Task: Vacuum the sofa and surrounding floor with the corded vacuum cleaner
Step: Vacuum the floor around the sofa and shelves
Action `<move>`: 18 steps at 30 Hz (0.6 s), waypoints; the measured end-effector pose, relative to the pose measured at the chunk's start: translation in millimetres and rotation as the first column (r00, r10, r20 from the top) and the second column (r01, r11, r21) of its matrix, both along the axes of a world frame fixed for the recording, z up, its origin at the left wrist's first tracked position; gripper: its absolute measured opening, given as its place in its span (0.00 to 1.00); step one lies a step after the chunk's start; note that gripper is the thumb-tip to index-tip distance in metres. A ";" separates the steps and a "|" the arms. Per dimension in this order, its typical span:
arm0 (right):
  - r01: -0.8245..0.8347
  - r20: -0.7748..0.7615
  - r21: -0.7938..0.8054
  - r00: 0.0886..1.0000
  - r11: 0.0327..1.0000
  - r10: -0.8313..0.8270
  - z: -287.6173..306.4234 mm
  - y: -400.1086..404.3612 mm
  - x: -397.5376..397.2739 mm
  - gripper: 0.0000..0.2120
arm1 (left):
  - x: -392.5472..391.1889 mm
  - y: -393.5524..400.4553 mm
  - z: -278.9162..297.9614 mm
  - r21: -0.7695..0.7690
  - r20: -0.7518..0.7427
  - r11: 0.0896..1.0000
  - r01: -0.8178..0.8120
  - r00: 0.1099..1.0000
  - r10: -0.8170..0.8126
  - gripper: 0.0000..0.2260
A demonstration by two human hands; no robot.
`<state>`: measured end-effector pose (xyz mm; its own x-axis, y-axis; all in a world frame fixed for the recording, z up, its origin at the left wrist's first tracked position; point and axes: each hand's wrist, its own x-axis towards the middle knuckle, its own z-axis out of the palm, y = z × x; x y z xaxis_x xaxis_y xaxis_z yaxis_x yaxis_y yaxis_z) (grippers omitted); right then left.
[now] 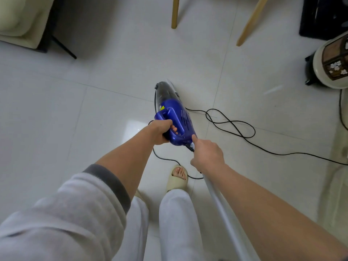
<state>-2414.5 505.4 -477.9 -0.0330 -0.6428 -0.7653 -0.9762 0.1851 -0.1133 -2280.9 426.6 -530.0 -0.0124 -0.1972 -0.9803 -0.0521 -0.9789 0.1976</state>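
Two pale wooden legs [175, 13] planted near the far edge of the glossy white tiled floor [56, 113]. Round cream appliance with a brown patterned top [331, 63] parked by the right edge, black boxy thing [322, 17] tucked in the far right corner.

Left hand [160, 131] fist-curled, right hand [206, 154] index finger extended, both arms outstretched.
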 end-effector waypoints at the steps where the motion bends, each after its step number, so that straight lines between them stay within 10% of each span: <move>1: 0.011 -0.002 0.003 1.000 1.000 -0.011 1.4 3.1 -2.8 0.21 | -3.8 1.6 1.3 -0.002 -0.003 1.000 0.006 1.000 -0.006 0.06; 18: 0.023 0.078 0.016 0.997 1.000 -0.024 7.3 -9.8 47.5 0.19 | 44.8 -15.0 15.1 -0.056 0.085 0.996 0.071 0.994 -0.066 0.03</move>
<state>-2367.0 495.6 -470.6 0.0125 -0.6307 -0.7759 -0.9597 0.2103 -0.1863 -2236.1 411.6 -514.9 0.0530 -0.2565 -0.9651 -0.1371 -0.9592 0.2474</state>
